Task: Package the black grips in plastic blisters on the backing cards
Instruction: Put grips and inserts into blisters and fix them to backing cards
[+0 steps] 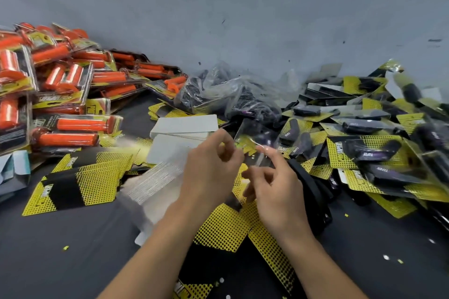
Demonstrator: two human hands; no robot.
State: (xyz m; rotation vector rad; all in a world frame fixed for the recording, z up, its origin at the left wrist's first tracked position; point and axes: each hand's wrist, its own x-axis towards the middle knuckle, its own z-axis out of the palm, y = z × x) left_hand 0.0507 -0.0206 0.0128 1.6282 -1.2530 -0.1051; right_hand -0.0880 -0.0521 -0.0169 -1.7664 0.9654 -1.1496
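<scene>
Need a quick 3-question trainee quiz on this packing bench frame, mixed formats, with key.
1. True or false: the pile of orange-grip blister packs lies left of the left hand.
2. The crumpled clear plastic bag of black grips sits: A) by the back wall; B) under the right hand; C) on the orange pile.
3. Fill in: yellow-and-black packs of black grips are piled on the person's ____ side.
Key: 1 true; 2 A; 3 right.

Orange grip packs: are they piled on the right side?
No, the orange grip packs are heaped at the left; the pile on the right holds black grip packs.
</scene>
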